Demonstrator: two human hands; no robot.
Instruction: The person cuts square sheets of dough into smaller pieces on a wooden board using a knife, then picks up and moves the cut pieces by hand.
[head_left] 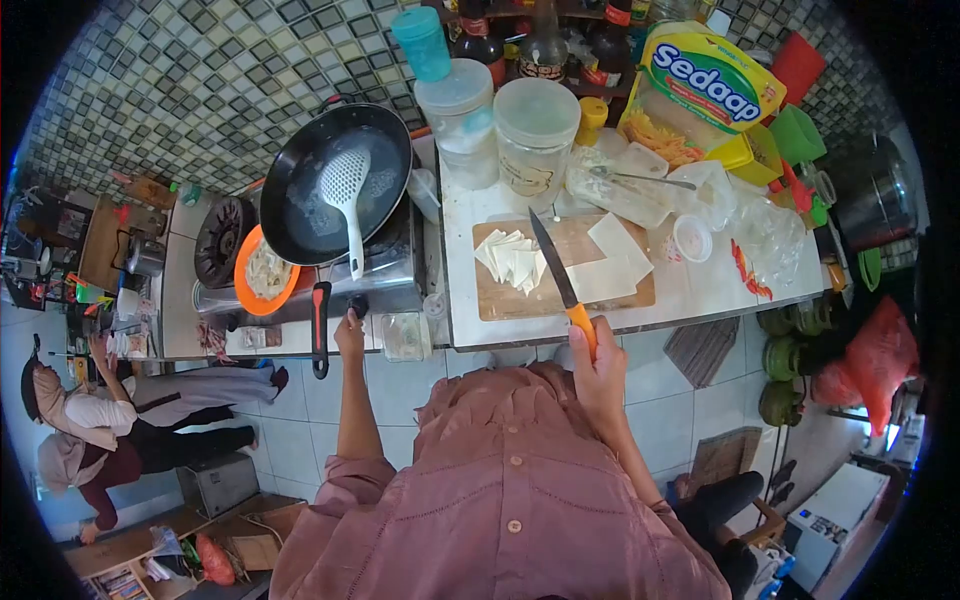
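My right hand [600, 375] is closed round the orange handle of a knife [553, 258], its dark blade pointing away over the wooden cutting board [490, 300]. On the board lie a pile of small cut wrapper pieces [510, 258] and larger pale wrapper sheets [608, 275]. At the stove front, my left hand [350, 335] has its fingers closed on the black stove knob [357, 305]. Above it, a black frying pan [300, 215] sits on the stove [375, 265], holding clear liquid and a white slotted spatula [346, 190]. The pan's handle extends toward me.
Left of the pan, an orange plate [243, 283] of pale food overlaps another burner [222, 240]. Plastic jars [537, 150], a Sedaap packet [705, 85], a small cup [688, 240] and red chillies [750, 270] crowd the counter. Other people [85, 410] are at far left.
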